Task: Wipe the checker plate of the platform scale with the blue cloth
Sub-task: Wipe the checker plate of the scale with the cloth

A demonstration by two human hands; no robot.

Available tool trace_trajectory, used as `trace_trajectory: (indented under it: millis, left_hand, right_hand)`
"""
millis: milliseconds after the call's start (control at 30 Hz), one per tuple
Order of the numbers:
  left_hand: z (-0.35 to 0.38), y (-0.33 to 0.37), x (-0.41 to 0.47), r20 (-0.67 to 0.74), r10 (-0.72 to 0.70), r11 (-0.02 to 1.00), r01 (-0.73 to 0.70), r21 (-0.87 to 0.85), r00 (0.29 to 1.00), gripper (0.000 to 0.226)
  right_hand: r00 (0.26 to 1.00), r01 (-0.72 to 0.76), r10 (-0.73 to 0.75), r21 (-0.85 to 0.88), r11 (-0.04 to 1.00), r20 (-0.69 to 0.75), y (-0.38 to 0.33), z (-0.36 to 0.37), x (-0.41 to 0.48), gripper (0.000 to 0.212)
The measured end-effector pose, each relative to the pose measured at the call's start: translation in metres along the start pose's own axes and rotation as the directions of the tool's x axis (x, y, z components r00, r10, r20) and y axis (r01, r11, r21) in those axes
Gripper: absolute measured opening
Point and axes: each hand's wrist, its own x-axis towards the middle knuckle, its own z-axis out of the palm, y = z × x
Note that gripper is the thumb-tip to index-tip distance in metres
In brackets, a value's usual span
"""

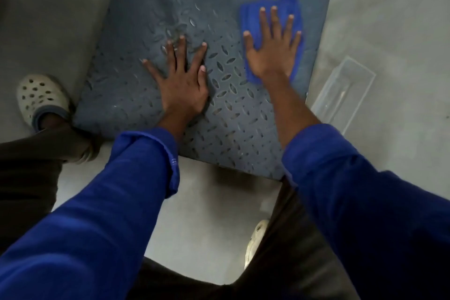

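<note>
Nearest, the left hand [181, 85] lies spread flat on the checker plate [231, 109], holding nothing. Farther on, near the plate's far right corner, the right hand [270, 53] presses the blue cloth [289, 3] with straight, splayed fingers. It is soft, light fabric, likely to snag on the raised tread, so a flat palm suits it.

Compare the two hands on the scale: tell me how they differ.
The right hand presses flat on the blue cloth; the left hand lies bare on the checker plate. The right hand sits nearer the plate's far right corner, the left hand near its middle. Both are flat, fingers spread.
</note>
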Motion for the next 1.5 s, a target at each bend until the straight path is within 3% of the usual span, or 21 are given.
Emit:
trace_trajectory:
  millis: [133,233,400,500,567,600,667,767,933,1067,1200,1367,1400,1500]
  left_hand:
    - [0.001,0.000,0.003,0.021,-0.018,1.000,0.018,-0.025,1.000,0.056]
    - [0.002,0.001,0.021,0.026,-0.048,0.998,0.049,-0.046,0.999,0.056]
    - [0.001,0.009,0.054,0.032,-0.069,0.997,0.070,-0.038,0.997,0.058]
    - [0.000,0.008,0.070,0.008,-0.081,0.996,0.082,-0.036,0.997,0.058]
    - [0.000,0.010,0.073,0.008,-0.071,0.997,0.071,-0.039,0.997,0.057]
    - [0.001,0.010,0.074,0.007,-0.067,0.997,0.067,-0.038,0.998,0.057]
    - [0.003,0.009,0.074,0.005,-0.065,0.997,0.065,-0.034,0.998,0.057]
    - [0.004,0.010,0.074,-0.008,-0.057,0.997,0.057,-0.045,0.998,0.056]
    - [0.005,0.010,0.074,-0.025,-0.068,0.996,0.066,-0.052,0.997,0.057]
    - [0.003,0.010,0.074,-0.029,-0.066,0.997,0.065,-0.042,0.997,0.057]
    - [0.005,0.009,0.074,-0.036,-0.049,0.998,0.047,-0.039,0.998,0.058]
    - [0.005,0.010,0.074,-0.039,-0.041,0.999,0.040,-0.019,0.998,0.060]
    - [0.004,0.010,0.074,-0.044,-0.043,0.999,0.042,-0.019,0.998,0.060]
    - [0.003,0.010,0.072,-0.070,-0.073,0.996,0.070,-0.052,0.995,0.060]
  right_hand:
    - [0.975,0.221,-0.221,-0.019,0.975,-0.022,-0.015,0.011,-0.067,0.069]
    - [0.992,0.115,-0.115,-0.009,0.993,-0.043,0.026,0.011,-0.088,0.069]
    - [0.989,-0.131,0.134,0.060,0.990,-0.057,0.027,-0.003,0.027,0.075]
    - [0.999,0.049,-0.048,0.045,0.998,-0.011,-0.019,0.002,0.039,0.071]
    - [0.983,0.184,-0.183,0.019,0.983,-0.016,-0.021,0.008,-0.005,0.069]
    - [0.983,0.182,-0.182,0.011,0.983,-0.033,-0.010,0.012,-0.029,0.069]
    - [0.996,0.069,-0.068,0.007,0.998,-0.056,0.022,0.010,-0.050,0.071]
    - [0.997,-0.050,0.051,0.023,0.998,-0.059,0.050,-0.004,-0.002,0.075]
    - [0.994,-0.093,0.095,0.039,0.995,-0.059,0.014,-0.004,0.074,0.077]
    - [0.987,0.160,-0.160,-0.001,0.987,-0.021,-0.021,0.003,0.051,0.071]
    - [0.890,0.456,-0.456,-0.012,0.890,0.028,0.006,0.005,0.032,0.068]
    - [0.901,0.430,-0.433,0.061,0.901,0.038,0.001,-0.012,0.084,0.069]
    - [0.872,0.486,-0.487,0.043,0.873,0.047,-0.012,-0.009,0.082,0.068]
    - [0.694,0.715,-0.713,0.025,0.699,0.095,-0.031,0.007,0.063,0.059]
